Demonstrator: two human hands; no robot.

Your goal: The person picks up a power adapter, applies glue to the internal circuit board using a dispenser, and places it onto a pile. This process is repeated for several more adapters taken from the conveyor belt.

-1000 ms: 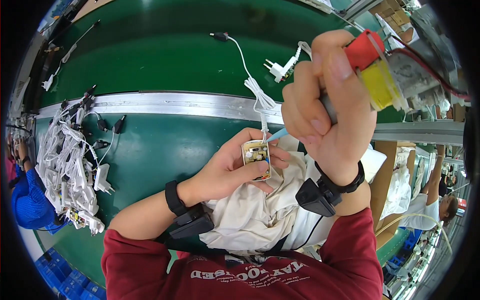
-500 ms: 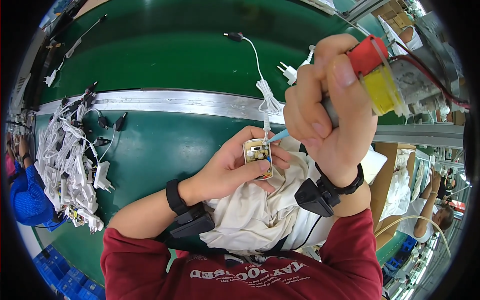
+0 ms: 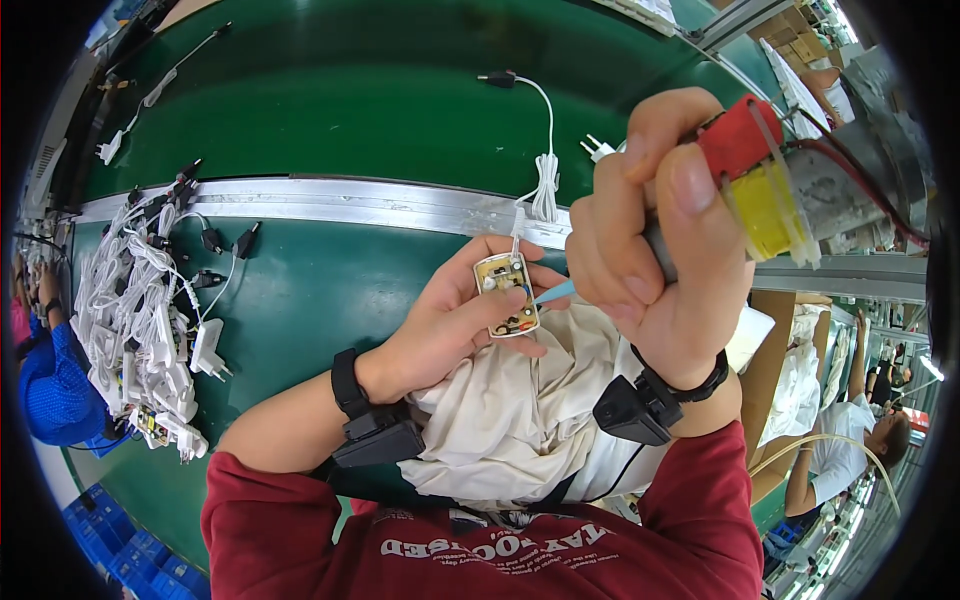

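My left hand (image 3: 448,312) is closed round an opened white power adapter (image 3: 493,270), its circuit board facing up and my thumb lying across it. A white cord runs from the adapter's far end to a tied coil (image 3: 545,188) and a black connector (image 3: 498,79). In my right hand (image 3: 675,225) is a grey cylindrical tool (image 3: 838,180) with a red block, yellow tape and wires. Its light-blue tapered tip (image 3: 556,292) points at the board's right edge; whether it touches cannot be told.
A heap of white corded adapters (image 3: 150,330) lies on the left of the green bench. Beyond the metal rail (image 3: 380,204) are a two-pin plug (image 3: 597,148) and another cord (image 3: 150,95). Cream cloth (image 3: 520,410) covers my lap. Co-workers sit at both sides.
The adapter has turned and shifted slightly left and away from me. The blue tip now sits beside the board's right edge, lower than before. The cord and connector slid right.
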